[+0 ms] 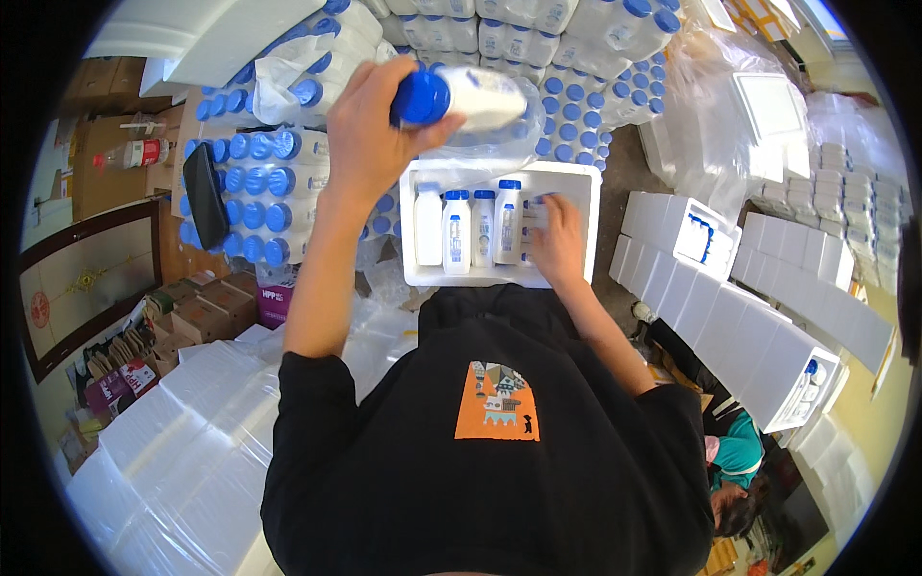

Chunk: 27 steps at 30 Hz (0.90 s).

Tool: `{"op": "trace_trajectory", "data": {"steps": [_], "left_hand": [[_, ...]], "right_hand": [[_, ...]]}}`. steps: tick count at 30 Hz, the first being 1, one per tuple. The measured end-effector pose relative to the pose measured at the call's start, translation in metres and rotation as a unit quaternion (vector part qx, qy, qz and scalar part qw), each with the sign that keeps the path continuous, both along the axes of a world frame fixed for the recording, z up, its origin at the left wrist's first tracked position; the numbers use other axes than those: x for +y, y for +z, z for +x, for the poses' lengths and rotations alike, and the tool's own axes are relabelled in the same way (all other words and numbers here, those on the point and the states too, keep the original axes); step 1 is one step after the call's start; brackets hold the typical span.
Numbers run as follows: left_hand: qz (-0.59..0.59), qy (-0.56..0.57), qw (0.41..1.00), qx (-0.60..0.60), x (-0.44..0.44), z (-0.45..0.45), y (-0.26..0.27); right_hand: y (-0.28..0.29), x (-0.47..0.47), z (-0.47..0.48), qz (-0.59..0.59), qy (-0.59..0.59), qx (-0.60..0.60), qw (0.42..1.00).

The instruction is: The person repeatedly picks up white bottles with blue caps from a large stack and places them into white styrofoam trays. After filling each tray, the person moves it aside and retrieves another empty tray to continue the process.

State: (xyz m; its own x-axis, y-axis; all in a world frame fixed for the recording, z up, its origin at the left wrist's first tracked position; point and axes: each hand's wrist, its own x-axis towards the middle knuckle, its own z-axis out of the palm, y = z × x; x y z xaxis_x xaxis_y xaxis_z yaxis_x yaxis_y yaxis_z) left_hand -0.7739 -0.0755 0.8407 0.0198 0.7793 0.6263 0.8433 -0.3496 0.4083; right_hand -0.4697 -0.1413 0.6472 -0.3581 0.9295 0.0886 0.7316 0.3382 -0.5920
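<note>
In my left hand (374, 122) is a white plastic bottle (486, 97) with a blue cap, raised tilted above the far edge of a white foam box (593, 216). Within the box, several white bottles (456, 234) with blue caps lie side by side. My right hand (558, 241) reaches into the box's right part, over more bottles (529, 230) that it partly covers. Its fingers are slightly blurred, and whether they grip one of these bottles is not clear. Clear plastic film (504, 155) hangs by the box's far rim.
Shrink-wrapped packs of blue-capped bottles (256, 194) stand left and ahead, with a black phone-like object (204, 194) on the left pack. Foam boxes (677, 281) line the right, where another person (742, 450) is near. Wrapped white boxes (180, 446) are stacked at lower left.
</note>
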Motion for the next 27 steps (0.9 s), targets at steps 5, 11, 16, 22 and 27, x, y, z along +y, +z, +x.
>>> {"op": "trace_trajectory", "data": {"steps": [5, 11, 16, 22, 27], "left_hand": [[-0.1, -0.052, 0.993, -0.023, -0.054, 0.02, -0.014], [-0.168, -0.057, 0.983, -0.04, -0.099, 0.033, -0.018], [-0.172, -0.045, 0.981, -0.08, -0.113, 0.037, -0.024], [-0.209, -0.163, 0.947, -0.183, -0.118, 0.057, -0.027], [-0.128, -0.276, 0.911, -0.278, -0.097, 0.077, -0.049]], "right_hand": [[-0.014, 0.019, -0.004, -0.226, 0.037, 0.221, 0.948], [-0.015, 0.025, -0.002, -0.553, 0.059, 0.249, 0.793], [-0.008, 0.042, -0.018, -0.61, 0.069, 0.188, 0.767], [0.055, 0.066, -0.013, -0.532, 0.219, 0.434, 0.693], [0.095, 0.075, -0.013, -0.637, 0.373, 0.262, 0.622]]}}
